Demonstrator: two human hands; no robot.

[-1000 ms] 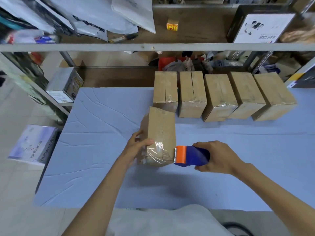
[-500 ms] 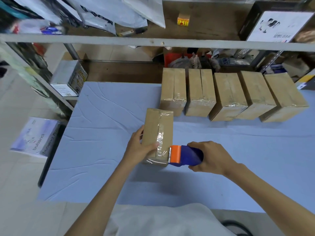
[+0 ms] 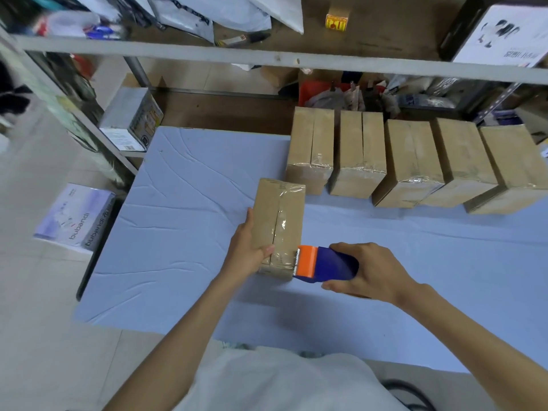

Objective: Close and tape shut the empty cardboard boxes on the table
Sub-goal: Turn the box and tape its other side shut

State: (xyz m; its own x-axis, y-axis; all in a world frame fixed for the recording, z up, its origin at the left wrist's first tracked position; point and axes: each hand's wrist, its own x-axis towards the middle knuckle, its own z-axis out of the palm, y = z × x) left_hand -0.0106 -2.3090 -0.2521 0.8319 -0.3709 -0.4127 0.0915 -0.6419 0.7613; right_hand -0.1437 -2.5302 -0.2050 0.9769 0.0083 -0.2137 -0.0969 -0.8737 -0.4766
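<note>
As box (image 3: 268, 221) lies flat (earlier tilted), left grip (image 3: 247, 250) holds it, right grip (image 3: 374, 271) dispenser (image 3: 332, 264).

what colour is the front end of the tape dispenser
Orange, on a dark blue body; the tape dispenser shows in the head view, held in the right hand.

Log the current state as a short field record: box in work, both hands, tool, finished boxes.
near box: flaps closed, clear tape along top seam
left hand: grips near box's left side, thumb on top
tape dispenser: orange end against near box's near right corner
right hand: grips tape dispenser
row of boxes: five, closed, tape visible on most, far right of table
</note>
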